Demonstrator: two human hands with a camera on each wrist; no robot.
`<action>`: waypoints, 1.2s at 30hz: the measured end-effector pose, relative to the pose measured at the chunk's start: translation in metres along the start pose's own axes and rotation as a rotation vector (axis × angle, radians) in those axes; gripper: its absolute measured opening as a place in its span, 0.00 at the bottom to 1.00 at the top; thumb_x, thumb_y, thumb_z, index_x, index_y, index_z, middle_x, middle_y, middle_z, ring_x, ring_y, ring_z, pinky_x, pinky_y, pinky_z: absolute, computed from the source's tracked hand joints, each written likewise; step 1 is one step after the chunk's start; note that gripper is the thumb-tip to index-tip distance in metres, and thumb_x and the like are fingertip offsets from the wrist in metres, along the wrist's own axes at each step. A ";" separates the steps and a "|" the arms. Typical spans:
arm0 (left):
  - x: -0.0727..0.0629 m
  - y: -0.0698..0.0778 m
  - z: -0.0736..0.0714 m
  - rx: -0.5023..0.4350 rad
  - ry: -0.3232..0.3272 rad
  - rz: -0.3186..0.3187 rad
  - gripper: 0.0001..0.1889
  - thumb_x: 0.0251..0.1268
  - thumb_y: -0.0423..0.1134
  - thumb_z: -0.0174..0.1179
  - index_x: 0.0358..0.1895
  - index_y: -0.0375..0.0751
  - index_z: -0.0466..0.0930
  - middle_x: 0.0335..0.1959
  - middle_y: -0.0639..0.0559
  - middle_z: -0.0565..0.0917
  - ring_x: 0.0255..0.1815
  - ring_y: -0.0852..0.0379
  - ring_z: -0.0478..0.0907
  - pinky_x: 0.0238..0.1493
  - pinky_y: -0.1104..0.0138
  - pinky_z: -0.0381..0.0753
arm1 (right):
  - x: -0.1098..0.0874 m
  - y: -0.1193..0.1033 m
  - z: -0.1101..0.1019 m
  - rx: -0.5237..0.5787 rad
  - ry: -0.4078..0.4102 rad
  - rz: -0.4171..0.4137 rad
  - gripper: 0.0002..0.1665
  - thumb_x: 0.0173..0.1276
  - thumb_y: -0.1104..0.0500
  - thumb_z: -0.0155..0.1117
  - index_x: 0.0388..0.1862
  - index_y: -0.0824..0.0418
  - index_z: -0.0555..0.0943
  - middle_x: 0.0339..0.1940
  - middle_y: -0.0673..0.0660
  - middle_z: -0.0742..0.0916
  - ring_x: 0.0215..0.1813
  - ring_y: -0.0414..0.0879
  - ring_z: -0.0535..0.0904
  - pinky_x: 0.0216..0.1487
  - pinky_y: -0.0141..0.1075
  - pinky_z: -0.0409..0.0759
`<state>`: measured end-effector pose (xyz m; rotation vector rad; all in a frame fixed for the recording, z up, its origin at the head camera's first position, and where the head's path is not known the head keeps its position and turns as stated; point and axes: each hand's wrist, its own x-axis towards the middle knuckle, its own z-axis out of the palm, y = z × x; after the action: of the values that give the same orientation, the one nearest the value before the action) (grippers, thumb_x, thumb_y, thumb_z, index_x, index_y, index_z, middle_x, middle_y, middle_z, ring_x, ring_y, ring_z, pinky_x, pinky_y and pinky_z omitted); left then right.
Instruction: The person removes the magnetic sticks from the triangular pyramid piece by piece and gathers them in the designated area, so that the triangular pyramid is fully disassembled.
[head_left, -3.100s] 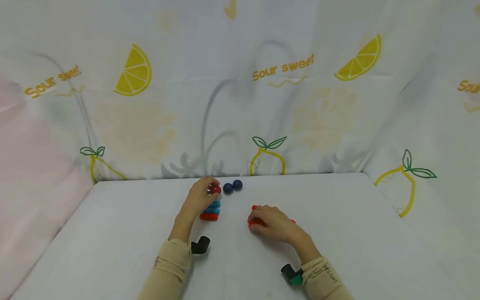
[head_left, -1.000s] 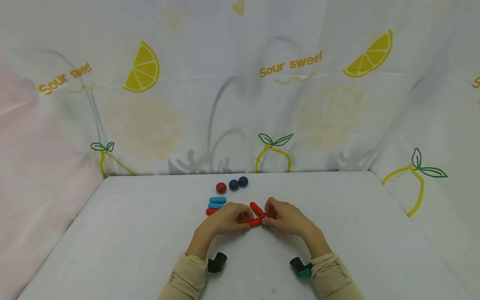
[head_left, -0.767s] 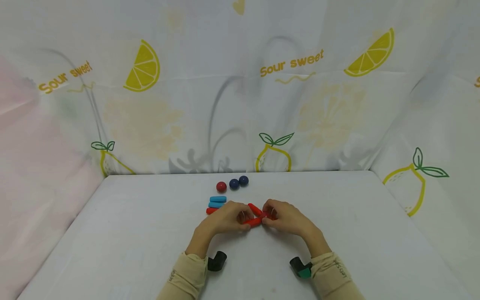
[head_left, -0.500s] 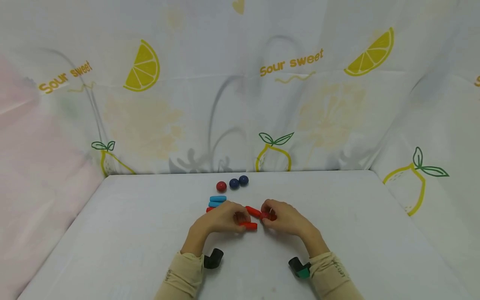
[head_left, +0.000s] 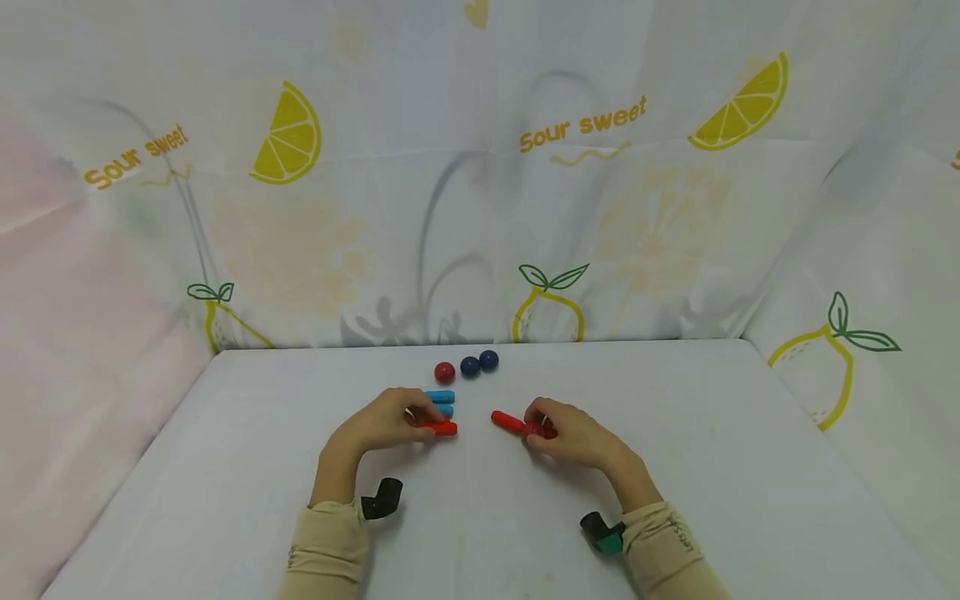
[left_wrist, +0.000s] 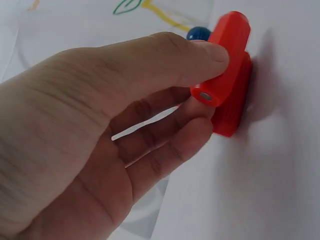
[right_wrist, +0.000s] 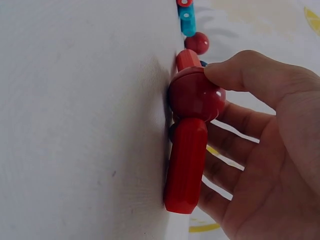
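Note:
My left hand (head_left: 384, 419) pinches a red magnetic rod (left_wrist: 227, 55) between thumb and fingers, with a metal dot in its near end. Close behind it, a second red rod (left_wrist: 231, 121) lies on the table; whether the two touch, I cannot tell. Further right, my right hand (head_left: 573, 435) holds a glossy red ball (right_wrist: 197, 97) at the tabletop, thumb on its top edge. One red rod (right_wrist: 186, 170) joins the ball on the near side in the right wrist view, and another red rod (head_left: 506, 422) points away to the left.
Two light blue rods (head_left: 442, 397) lie just beyond the left hand. Behind them sit a loose red ball (head_left: 445, 372) and two dark blue balls (head_left: 480, 363). A printed curtain (head_left: 420, 208) rises at the back edge of the white table (head_left: 480, 525).
My left hand has pulled a red rod off the red ball and carried it left to beside the blue rods. The right hand has kept its grip on the ball almost in place.

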<state>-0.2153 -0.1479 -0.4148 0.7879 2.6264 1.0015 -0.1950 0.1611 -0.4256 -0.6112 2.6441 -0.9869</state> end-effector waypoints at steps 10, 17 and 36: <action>0.000 -0.012 0.000 0.006 0.010 -0.009 0.07 0.53 0.35 0.67 0.37 0.46 0.84 0.36 0.54 0.81 0.36 0.57 0.75 0.39 0.70 0.76 | -0.002 0.001 -0.004 0.003 -0.031 -0.024 0.11 0.64 0.58 0.62 0.44 0.57 0.75 0.34 0.49 0.80 0.37 0.42 0.73 0.36 0.31 0.74; 0.001 -0.015 0.004 0.001 0.020 -0.024 0.07 0.53 0.34 0.68 0.35 0.45 0.82 0.32 0.53 0.79 0.35 0.58 0.73 0.38 0.71 0.75 | -0.003 0.001 -0.004 -0.002 -0.039 -0.038 0.11 0.64 0.57 0.62 0.44 0.56 0.75 0.34 0.48 0.80 0.37 0.41 0.73 0.37 0.30 0.74; 0.038 0.037 0.058 0.174 -0.011 0.184 0.14 0.56 0.36 0.66 0.46 0.48 0.81 0.42 0.56 0.80 0.46 0.59 0.74 0.52 0.65 0.75 | -0.002 -0.002 0.000 -0.020 -0.094 -0.133 0.14 0.65 0.53 0.63 0.48 0.53 0.75 0.37 0.45 0.80 0.41 0.40 0.74 0.43 0.34 0.75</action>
<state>-0.2100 -0.0719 -0.4333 1.0878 2.6971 0.8150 -0.1924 0.1607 -0.4236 -0.8268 2.5616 -0.9431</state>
